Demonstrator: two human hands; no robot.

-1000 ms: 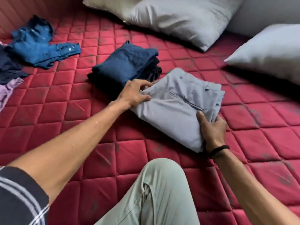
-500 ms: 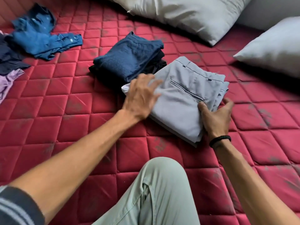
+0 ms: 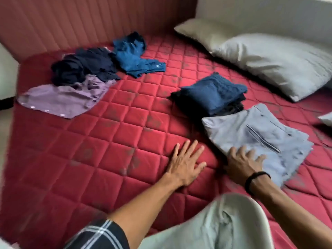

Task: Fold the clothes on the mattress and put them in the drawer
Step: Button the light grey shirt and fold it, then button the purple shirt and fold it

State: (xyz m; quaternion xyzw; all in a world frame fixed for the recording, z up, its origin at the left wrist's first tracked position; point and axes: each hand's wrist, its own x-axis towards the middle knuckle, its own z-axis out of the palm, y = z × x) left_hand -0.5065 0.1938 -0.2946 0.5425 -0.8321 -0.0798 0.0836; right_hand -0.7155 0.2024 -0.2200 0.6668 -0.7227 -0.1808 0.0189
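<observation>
Folded grey trousers (image 3: 260,137) lie on the red quilted mattress (image 3: 116,141) at the right. My right hand (image 3: 242,164) rests on their near corner with fingers spread. My left hand (image 3: 185,164) presses flat on the bare mattress just left of them, fingers straight, holding nothing. Behind the grey trousers sits a folded dark blue stack (image 3: 212,94). Unfolded clothes lie at the far left: a purple shirt (image 3: 62,99), a navy garment (image 3: 84,65) and a blue shirt (image 3: 134,56).
Two grey pillows (image 3: 269,60) lie along the back right, and the corner of another pillow (image 3: 326,119) shows at the right edge. A red padded headboard (image 3: 89,20) stands behind the mattress. My knee in pale trousers (image 3: 224,225) is at the bottom.
My left hand left the grey trousers and came down flat on the mattress. My right hand released its grip on their edge and now lies on top. The view swung left.
</observation>
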